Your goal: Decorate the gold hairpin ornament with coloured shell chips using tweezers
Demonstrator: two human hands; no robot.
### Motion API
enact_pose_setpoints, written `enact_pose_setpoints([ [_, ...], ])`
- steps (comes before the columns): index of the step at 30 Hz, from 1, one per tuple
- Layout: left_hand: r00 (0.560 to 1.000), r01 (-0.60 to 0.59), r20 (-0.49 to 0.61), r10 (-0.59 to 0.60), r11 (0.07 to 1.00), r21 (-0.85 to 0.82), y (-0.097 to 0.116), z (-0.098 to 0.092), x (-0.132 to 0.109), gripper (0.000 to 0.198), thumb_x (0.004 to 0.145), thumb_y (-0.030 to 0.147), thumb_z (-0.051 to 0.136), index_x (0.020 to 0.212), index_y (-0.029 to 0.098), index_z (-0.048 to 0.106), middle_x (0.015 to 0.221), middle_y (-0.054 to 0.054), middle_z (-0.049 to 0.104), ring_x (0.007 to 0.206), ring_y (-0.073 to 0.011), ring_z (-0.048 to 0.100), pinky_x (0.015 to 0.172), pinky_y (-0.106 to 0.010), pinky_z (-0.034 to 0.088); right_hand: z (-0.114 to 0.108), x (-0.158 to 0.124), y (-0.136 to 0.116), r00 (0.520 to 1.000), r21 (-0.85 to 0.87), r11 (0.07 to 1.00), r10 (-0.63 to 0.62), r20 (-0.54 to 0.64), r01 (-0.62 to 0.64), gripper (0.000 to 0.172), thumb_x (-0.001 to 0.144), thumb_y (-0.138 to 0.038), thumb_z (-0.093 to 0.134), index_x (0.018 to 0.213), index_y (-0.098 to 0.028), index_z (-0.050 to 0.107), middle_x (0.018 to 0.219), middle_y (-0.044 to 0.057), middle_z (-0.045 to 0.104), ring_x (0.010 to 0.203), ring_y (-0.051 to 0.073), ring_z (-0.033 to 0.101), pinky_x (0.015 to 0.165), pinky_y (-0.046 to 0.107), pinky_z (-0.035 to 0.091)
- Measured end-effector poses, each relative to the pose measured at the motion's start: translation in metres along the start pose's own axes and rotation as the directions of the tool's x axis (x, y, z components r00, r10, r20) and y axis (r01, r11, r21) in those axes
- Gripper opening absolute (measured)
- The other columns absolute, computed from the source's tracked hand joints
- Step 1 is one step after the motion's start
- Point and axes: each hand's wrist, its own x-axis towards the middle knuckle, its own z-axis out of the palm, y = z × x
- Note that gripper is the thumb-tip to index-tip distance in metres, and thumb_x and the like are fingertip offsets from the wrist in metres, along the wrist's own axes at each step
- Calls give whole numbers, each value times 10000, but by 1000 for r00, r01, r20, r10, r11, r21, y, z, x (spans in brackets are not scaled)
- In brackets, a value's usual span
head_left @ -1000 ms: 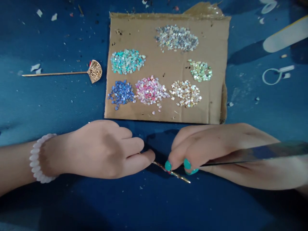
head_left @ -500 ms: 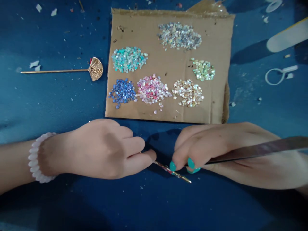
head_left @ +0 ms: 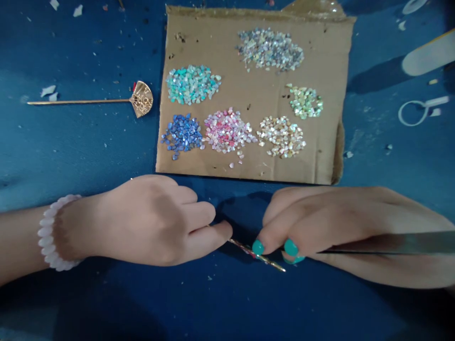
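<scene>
My left hand point(head_left: 156, 220), with a white bead bracelet on the wrist, lies closed on the blue cloth and pinches one end of a thin gold hairpin stick point(head_left: 265, 258). My right hand point(head_left: 341, 227), with teal nails, is closed on metal tweezers point(head_left: 391, 244) whose tips meet the stick under the fingertips. Just beyond both hands lies a cardboard sheet point(head_left: 327, 142) with several small piles of coloured shell chips: teal point(head_left: 192, 84), blue point(head_left: 182, 135), pink point(head_left: 227, 130), cream point(head_left: 281, 136), pale green point(head_left: 304, 102) and silver point(head_left: 270, 49).
A second gold hairpin with a fan-shaped head point(head_left: 141, 98) lies left of the cardboard. White scraps and specks dot the cloth at the upper left. A white ring-shaped piece point(head_left: 412, 112) and a pale flat strip point(head_left: 428, 57) lie at the right.
The view has shifted slightly, so the cardboard sits a little higher and further right. The tweezers' handle has dropped lower in my right hand. Both hands stay on the stick.
</scene>
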Motion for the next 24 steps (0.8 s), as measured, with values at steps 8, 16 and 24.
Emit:
enact_pose_setpoints([
  [8,1000,-3,-13,3,1000,3,0,2,3,304,978,86,327,1013,161,619,572,38,478,475,-146,466,450,-308,283,1,-3,4,1000,13,1000,-8,15,8,246,875,-43,548,1057,-209,535,1014,82,683,1021,133,644,895,236,536],
  [16,999,16,-42,-15,1000,14,0,3,1,331,976,93,327,931,176,645,579,34,470,468,-136,452,439,-310,264,4,-4,9,998,69,997,26,-49,-22,178,938,-108,479,1055,-208,567,985,72,685,984,118,638,835,230,545],
  [24,1000,17,-3,-17,1000,13,2,4,-1,341,983,105,297,992,188,628,604,37,460,492,-133,441,449,-318,280,7,-2,14,996,195,981,7,-85,10,292,1000,-318,343,990,-165,592,951,102,691,953,112,630,821,230,549],
])
